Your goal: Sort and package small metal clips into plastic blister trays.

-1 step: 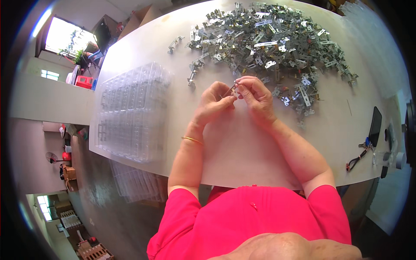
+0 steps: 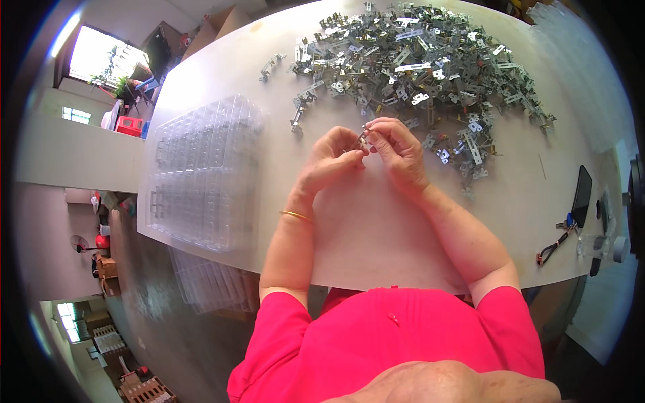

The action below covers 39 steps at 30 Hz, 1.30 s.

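A small metal bracket point(image 2: 363, 140) is held up between the person's 2 bare hands, above the near-middle part of the table point(image 2: 376, 235) and just on the person's side of the heap. The right hand point(image 2: 401, 153) pinches it between thumb and fingertips. The left hand point(image 2: 333, 158) has its fingers curled around the other end, thumb pressed toward it; the fingertips partly hide the piece, so its full shape cannot be told.

Beyond the hands lies a large heap of metal brackets point(image 2: 416, 67), mostly silvery with some brass-toned bits, and a few pieces stray off its left edge. Left of the hands, clear plastic compartment trays point(image 2: 205, 181) are stacked on the table, with more clear trays point(image 2: 215, 282) below the table's edge.

At the right edge lie a black smartphone point(image 2: 582, 195), keys with a blue tag point(image 2: 570, 219) touching or close to it, and a clear bottle with a white cap point(image 2: 605, 247).

The person wears a gold-coloured bangle point(image 2: 296, 215) on the left wrist and a bright pink short-sleeved top point(image 2: 416, 329).
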Tool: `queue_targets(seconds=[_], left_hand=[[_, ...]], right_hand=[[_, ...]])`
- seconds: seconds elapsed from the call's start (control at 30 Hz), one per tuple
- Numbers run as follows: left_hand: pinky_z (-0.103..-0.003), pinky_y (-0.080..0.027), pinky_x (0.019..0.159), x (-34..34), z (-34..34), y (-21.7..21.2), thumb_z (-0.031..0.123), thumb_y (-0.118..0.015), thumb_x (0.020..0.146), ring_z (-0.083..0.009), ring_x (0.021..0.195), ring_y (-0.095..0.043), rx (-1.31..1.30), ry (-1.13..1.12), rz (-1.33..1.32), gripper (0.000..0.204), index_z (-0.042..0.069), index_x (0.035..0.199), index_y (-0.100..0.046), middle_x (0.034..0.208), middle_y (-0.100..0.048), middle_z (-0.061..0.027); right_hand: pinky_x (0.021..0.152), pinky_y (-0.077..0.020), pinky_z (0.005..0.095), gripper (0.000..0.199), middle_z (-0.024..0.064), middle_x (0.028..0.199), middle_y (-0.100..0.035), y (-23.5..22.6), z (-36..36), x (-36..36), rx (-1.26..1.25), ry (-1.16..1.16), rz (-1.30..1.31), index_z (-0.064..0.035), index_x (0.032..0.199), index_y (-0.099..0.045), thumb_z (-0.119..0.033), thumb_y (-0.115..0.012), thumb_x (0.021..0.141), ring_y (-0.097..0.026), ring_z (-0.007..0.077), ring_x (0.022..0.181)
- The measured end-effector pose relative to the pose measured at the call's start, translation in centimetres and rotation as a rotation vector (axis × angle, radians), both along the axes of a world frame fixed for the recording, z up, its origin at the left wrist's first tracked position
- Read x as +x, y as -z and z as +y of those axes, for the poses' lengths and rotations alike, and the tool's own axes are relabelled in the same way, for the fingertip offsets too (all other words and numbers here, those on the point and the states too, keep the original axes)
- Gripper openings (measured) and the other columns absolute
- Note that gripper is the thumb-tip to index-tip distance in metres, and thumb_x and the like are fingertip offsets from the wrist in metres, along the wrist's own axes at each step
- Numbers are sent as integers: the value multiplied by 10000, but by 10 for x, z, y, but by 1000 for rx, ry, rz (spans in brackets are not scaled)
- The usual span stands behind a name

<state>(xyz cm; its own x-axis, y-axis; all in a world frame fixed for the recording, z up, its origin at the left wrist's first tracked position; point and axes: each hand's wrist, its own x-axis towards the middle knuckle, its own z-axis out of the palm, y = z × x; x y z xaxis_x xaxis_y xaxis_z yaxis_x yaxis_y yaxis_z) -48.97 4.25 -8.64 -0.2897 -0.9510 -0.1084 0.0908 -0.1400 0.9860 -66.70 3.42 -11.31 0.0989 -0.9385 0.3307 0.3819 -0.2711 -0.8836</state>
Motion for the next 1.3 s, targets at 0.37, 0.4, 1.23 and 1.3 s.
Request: queue_targets(seconds=[0.37,0.4,1.23,1.3], left_hand=[[-208,-464,548,6,3,-5,200,-571,1000,-79,617,-574,122,-80,50,181,43,1064,-633,790,-558,21],[-211,-462,543,7,3,-5,204,-569,1002,-78,617,-571,111,-115,54,182,47,1068,-632,789,-556,22],[-190,-447,633,-2,5,12,92,-638,963,-23,718,-533,-379,-313,-396,89,14,1003,-623,812,-611,41],[-201,-444,620,-3,7,9,101,-647,956,-24,706,-525,-390,-284,-479,100,13,1004,-641,784,-603,33]], right_hand=[[703,-464,211,94,35,1092,-575,-5,1,2,-79,165,203,-63,1035,-662,-67,-662,941,-552,52,874],[703,-464,211,94,35,1092,-575,-6,1,1,-79,164,206,-63,1035,-662,-67,-662,941,-552,52,874],[586,-469,217,162,-14,748,-622,-19,6,-2,217,-10,293,-50,1099,-608,-149,-630,973,-570,50,662],[589,-471,214,146,-11,750,-622,-15,7,0,238,-45,294,-52,1077,-619,-154,-630,974,-568,48,669]])
